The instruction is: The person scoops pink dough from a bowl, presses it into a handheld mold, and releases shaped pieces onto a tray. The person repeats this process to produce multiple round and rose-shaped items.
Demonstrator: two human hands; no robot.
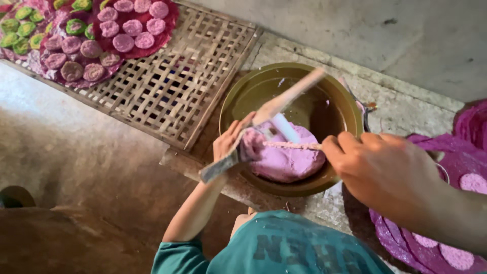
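head view: brown bowl (234, 104) sits on the concrete ledge (406, 109), just right of a woven bamboo tray (175, 83). pink dough lump (286, 157) lies in the near side of the bowl, against its wall.

left hand (232, 139) is at the bowl's near-left rim, fingers curled round a wad of pink dough and a flat wooden stick (284, 99) that runs from below the rim up and across the bowl, tilted. stick is smeared with dough near the grip. a white strip (285, 128) shows just under the stick, resting on the dough lump.

right hand (383, 170) comes in from the right, over the bowl's right rim. fingers pinched together on a thin dough-coated stick (291, 145) that points left, its tip reaching the wad in the left hand. thin stick lies roughly level, just above the dough lump.

top left: pink round cakes (133, 25) and green-topped cakes (20, 28) laid on dark red leaves on the far end of the bamboo tray. right edge: purple sheets (436, 243) with pale pink discs (474, 182), well apart from the bowl. teal shirt (284, 246) at the bottom.
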